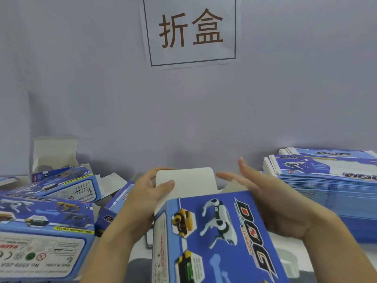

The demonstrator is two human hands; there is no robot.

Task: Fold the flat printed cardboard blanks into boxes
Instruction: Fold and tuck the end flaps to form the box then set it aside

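Box in hand: a half-formed printed box [216, 231] sits between the two hands, its white end flap [189, 181] standing up at the far end.
Left hand [146, 193]: grasping the flap's left edge, thumb on its near face, fingers curled behind it.
Right hand [271, 201]: released, fingers straight, palm laid against the box's right side.
Handling: I judge it light, thin card, stiff only along its creases, glossy and a bit slippery; it would dent if squeezed mid-panel.
Where to hold: by the side walls near the corners, and the flap by its free edge.
Flat blanks [326, 172]: a tall stack just right of the right hand.
Folded boxes [47, 217]: piled left of the left hand.
Tabletop [285, 260]: pale, showing below the right hand.
Room: plain grey wall [102, 78] beyond the hands, with a paper sign [189, 31].
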